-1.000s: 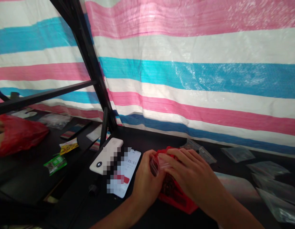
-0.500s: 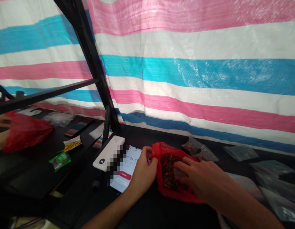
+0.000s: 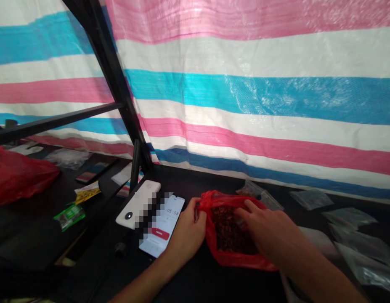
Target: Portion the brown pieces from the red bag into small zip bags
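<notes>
My left hand (image 3: 190,225) is closed on the gathered left edge of a red plastic bag (image 3: 235,260), which lies open on the black table. Small dark reddish-brown dried pieces (image 3: 228,227) fill the bag; their exact kind is not clear. My right hand (image 3: 264,225) reaches in over the bag's right side, its fingers bent down among the pieces. Something pale and see-through shows at those fingertips, too blurred to name. Just behind the bag lie small clear zip bags (image 3: 256,191), holding some brownish contents.
Several flat clear zip bags (image 3: 349,219) lie on the right. Left of my hand are a phone (image 3: 161,229) running a timer and a white power bank (image 3: 141,202). Across a black frame post (image 3: 119,90), another table holds a red bag (image 3: 22,176), a green packet (image 3: 69,216) and a yellow packet (image 3: 87,192).
My right hand has shifted slightly, its fingers now drawn in more tightly over the pieces. My left hand keeps its hold on the bag. The view has turned slightly right.
</notes>
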A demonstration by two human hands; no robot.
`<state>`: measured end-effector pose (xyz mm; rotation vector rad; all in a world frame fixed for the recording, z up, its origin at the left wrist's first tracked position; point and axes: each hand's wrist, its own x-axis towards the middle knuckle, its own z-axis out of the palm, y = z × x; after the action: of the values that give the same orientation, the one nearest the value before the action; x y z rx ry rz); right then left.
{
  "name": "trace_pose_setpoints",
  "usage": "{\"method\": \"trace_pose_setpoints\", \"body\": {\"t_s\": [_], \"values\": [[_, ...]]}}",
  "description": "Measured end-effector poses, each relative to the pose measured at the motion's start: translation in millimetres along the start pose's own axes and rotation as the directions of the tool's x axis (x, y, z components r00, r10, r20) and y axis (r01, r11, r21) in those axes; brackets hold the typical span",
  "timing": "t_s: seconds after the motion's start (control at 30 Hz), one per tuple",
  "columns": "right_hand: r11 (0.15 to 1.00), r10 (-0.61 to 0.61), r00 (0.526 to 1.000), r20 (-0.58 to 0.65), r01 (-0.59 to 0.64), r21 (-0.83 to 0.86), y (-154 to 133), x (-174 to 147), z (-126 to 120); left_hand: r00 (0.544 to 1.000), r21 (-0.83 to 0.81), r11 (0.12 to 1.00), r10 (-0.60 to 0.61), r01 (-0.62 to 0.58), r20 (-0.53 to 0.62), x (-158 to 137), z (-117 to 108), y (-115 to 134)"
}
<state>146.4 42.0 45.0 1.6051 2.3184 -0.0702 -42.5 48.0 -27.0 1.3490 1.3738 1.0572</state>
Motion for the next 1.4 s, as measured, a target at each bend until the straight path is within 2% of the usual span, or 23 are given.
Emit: {"method": "trace_pose_setpoints", "body": {"t_s": [0.13, 0.27, 0.37, 0.53, 0.67, 0.77, 0.83, 0.9, 0.97, 1.07, 1.13, 1.23, 1.3, 1.4], "values": [[0.999, -0.031, 0.998, -0.046, 0.032, 0.014, -5, 7, 7, 0.997, -0.045, 0.997, 0.063, -0.061, 0.054, -1, 2, -1], [0.991, -0.064, 0.992, -0.109, 0.076, 0.110, -3, 12, 12, 0.999, -0.204, 0.978, -0.036, 0.042, 0.029, 1, 5, 1], [0.984, -0.053, 0.990, -0.130, 0.074, 0.162, -5, 13, 13, 0.993, -0.237, 0.965, -0.114, 0.113, 0.012, 1, 5, 5], [0.960, -0.072, 0.983, -0.171, 0.114, 0.254, -11, 14, 18, 0.993, -0.268, 0.957, -0.115, 0.109, -0.005, 1, 5, 5], [0.908, -0.097, 0.977, -0.193, 0.166, 0.385, -15, 14, 22, 0.996, -0.262, 0.961, -0.093, 0.087, -0.013, 2, 6, 2], [0.852, -0.096, 0.978, -0.187, 0.178, 0.493, -15, 14, 24, 0.999, -0.197, 0.980, -0.037, 0.031, -0.028, 2, 6, -3], [0.803, -0.083, 0.978, -0.192, 0.180, 0.568, -11, 14, 25, 0.993, -0.072, 0.995, 0.060, -0.068, -0.103, 3, 5, -8], [0.747, -0.066, 0.975, -0.212, 0.189, 0.637, -4, 14, 24, 0.961, 0.112, 0.978, 0.195, -0.175, -0.195, 3, 4, -13], [0.689, -0.056, 0.969, -0.240, 0.212, 0.693, 4, 12, 19, 0.925, 0.264, 0.936, 0.298, -0.235, -0.236, 2, 2, -16], [0.631, -0.052, 0.955, -0.293, 0.259, 0.732, 7, 6, 8, 0.914, 0.335, 0.904, 0.347, -0.266, -0.210, -1, 2, -18], [0.656, -0.039, 0.942, -0.332, 0.275, 0.703, 2, 1, 3, 0.914, 0.327, 0.900, 0.361, -0.289, -0.184, -5, 3, -18], [0.769, -0.029, 0.894, -0.448, 0.307, 0.561, -12, -3, 2, 0.911, 0.267, 0.896, 0.396, -0.356, -0.116, -9, 4, -21], [0.843, -0.087, 0.811, -0.579, 0.370, 0.391, -21, -3, 7, 0.897, 0.225, 0.887, 0.432, -0.404, -0.092, -10, 6, -25], [0.885, -0.206, 0.670, -0.713, 0.439, 0.157, -28, -1, 15, 0.875, 0.194, 0.871, 0.475, -0.452, -0.096, -8, 8, -30]]}}
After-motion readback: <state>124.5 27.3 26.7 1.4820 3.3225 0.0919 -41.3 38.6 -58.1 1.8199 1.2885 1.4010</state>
